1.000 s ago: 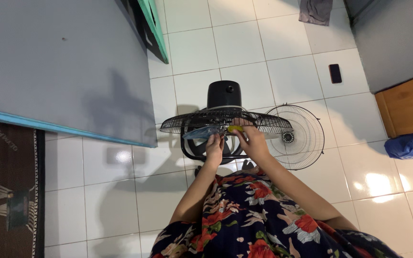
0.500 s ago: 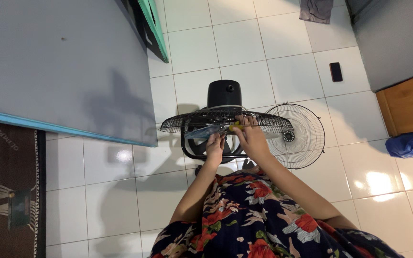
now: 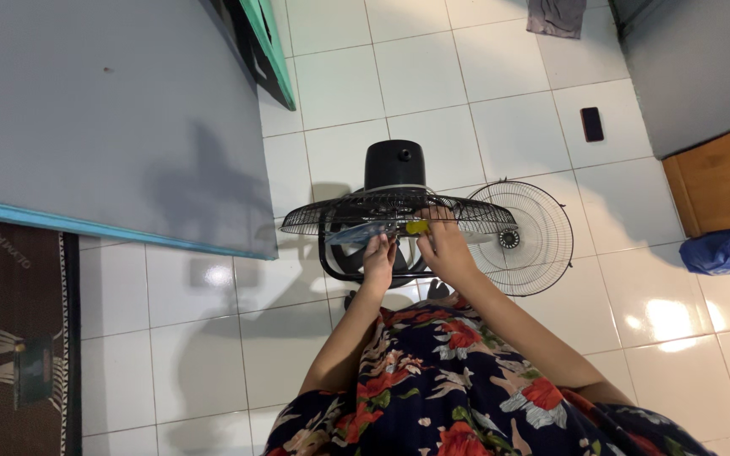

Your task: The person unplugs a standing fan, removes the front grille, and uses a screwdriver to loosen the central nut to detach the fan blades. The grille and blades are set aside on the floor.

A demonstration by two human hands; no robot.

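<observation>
We have both hands at the hub of the black floor fan (image 3: 394, 211), which stands on the white tiles with its rear guard edge-on to us. Our right hand (image 3: 445, 249) pinches a small yellow cap (image 3: 416, 227) between fingertips, just right of the hub. Our left hand (image 3: 378, 257) closes on the bluish blade (image 3: 356, 233), whose long axis runs leftward (its tip under the guard). The loose front grille (image 3: 521, 239) lies flat just right.
</observation>
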